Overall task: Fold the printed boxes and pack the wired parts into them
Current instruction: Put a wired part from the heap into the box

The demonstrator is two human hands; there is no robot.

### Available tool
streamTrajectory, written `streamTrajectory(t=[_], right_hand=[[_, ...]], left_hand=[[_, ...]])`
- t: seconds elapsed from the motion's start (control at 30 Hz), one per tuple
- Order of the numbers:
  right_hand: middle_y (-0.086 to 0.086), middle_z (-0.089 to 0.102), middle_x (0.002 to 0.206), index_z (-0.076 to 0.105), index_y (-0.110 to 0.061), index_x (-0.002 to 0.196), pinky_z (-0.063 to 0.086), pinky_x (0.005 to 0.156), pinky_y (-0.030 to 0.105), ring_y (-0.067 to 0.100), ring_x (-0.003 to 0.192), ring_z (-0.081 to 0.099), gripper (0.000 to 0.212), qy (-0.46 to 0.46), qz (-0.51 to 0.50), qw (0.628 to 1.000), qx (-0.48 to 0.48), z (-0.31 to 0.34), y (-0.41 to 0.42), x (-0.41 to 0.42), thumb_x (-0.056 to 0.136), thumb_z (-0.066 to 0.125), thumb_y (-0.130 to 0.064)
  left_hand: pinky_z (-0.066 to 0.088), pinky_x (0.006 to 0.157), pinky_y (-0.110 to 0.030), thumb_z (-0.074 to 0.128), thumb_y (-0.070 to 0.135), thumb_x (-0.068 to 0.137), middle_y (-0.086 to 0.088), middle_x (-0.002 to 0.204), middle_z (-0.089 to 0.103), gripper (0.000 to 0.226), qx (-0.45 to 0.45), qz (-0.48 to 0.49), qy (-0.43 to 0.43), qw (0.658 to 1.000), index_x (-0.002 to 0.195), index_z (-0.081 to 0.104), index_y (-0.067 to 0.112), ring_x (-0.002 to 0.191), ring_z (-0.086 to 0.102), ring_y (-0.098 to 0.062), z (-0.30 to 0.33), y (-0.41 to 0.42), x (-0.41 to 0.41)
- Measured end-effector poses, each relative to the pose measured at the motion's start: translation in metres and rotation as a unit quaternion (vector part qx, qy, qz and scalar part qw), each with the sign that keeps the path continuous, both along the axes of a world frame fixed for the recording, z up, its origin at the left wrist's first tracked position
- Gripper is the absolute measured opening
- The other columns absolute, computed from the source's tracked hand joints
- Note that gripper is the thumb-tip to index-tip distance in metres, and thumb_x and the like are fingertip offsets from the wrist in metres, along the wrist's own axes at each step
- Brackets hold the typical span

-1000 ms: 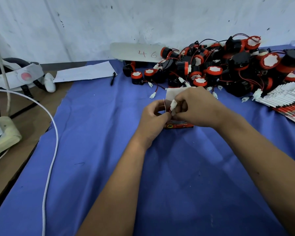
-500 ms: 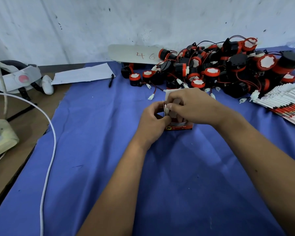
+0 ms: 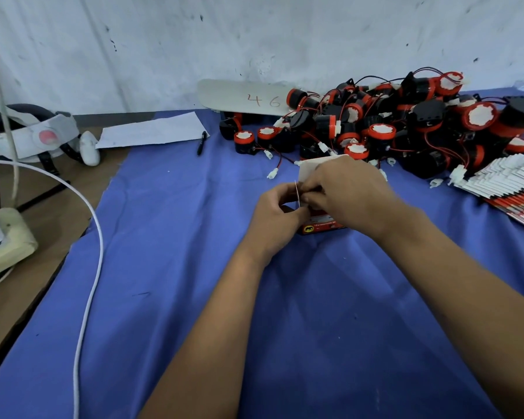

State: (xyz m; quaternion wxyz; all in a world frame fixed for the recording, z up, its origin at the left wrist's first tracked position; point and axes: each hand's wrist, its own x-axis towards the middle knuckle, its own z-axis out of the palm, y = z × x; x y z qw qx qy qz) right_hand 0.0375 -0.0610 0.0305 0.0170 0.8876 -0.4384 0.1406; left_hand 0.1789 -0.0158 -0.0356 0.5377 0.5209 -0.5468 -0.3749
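A small red printed box (image 3: 322,226) stands on the blue cloth at the middle, its white top flap (image 3: 310,167) raised. My left hand (image 3: 277,217) grips the box's left side, and a thin white side flap sticks up between its fingers. My right hand (image 3: 345,195) covers the box's open top with curled fingers; what they pinch is hidden. Behind the box lies a pile of black and red wired parts (image 3: 390,125) with white connectors. A fanned stack of flat printed boxes (image 3: 508,186) lies at the right.
A black pen (image 3: 202,142) and a white paper sheet (image 3: 152,131) lie at the cloth's back left. A white board marked 46 (image 3: 248,98) leans on the wall. A white cable (image 3: 88,267) runs down the left edge, beside a power strip (image 3: 3,246) and a headset (image 3: 40,137).
The white connector seen between my fingers a second ago is out of sight under my right hand, which has settled lower over the box's top. The left hand stays on the box.
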Motion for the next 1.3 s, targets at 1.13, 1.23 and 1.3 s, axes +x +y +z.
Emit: streamTrajectory(t=[1.13, 1.23, 1.3], right_hand=[[0.002, 0.064, 0.074, 0.074, -0.020, 0.082, 0.043, 0.050, 0.027, 0.024, 0.065, 0.059, 0.012, -0.075, -0.140, 0.987, 0.010, -0.015, 0.006, 0.021, 0.079, 0.066, -0.012], [-0.001, 0.050, 0.066, 0.070, -0.018, 0.084, 0.030, 0.046, 0.025, 0.018, 0.055, 0.046, 0.013, -0.028, -0.147, 0.989, 0.009, -0.018, 0.006, 0.025, 0.086, 0.059, -0.011], [-0.003, 0.040, 0.064, 0.059, -0.019, 0.080, 0.025, 0.045, 0.026, 0.015, 0.053, 0.036, 0.012, 0.001, -0.136, 0.991, 0.005, -0.015, 0.005, 0.023, 0.090, 0.058, -0.013]], left_hand=[[0.062, 0.079, -0.049, 0.080, -0.007, 0.079, 0.002, 0.116, 0.073, 0.053, -0.003, -0.034, -0.049, 0.998, 0.125, 0.065, 0.012, 0.069, 0.066, -0.024, -0.003, 0.001, 0.005], [0.063, 0.078, -0.048, 0.078, -0.009, 0.078, 0.003, 0.116, 0.073, 0.055, -0.008, -0.024, -0.058, 0.998, 0.126, 0.064, 0.014, 0.070, 0.069, -0.031, -0.004, 0.001, 0.003], [0.062, 0.074, -0.037, 0.080, -0.004, 0.077, 0.005, 0.116, 0.073, 0.062, -0.017, -0.005, -0.079, 0.997, 0.131, 0.059, 0.019, 0.075, 0.070, -0.033, -0.005, 0.001, -0.001]])
